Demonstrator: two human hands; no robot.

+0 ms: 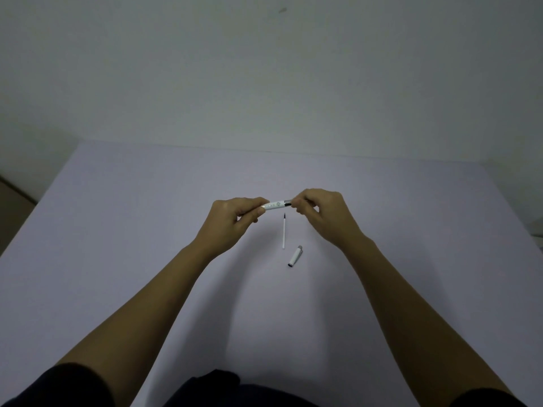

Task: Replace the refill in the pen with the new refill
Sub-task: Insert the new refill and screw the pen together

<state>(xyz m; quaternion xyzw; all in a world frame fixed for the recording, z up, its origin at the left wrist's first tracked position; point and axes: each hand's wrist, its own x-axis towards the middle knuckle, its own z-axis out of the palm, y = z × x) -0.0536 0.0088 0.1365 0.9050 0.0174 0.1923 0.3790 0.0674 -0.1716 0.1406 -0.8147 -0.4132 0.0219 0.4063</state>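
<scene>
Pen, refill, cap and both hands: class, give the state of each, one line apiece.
Pen: uncapped, held level above the table between both hands.
Refill: lying loose on the table, dark tip pointing away.
Cap: off, lying on the table beside the refill.
Left hand: closed on the pen's white end.
Right hand: closed on the pen's dark end.

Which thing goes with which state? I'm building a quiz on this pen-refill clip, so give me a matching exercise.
Things:
1. pen barrel
2. refill
3. pen cap
4. right hand

States:
A. lies on the table, nearest the person
B. pinches the barrel's dark end
C. held level between both hands
D. thin white stick lying on the table, dark tip pointing away

Pairs: 1-C, 2-D, 3-A, 4-B
</scene>
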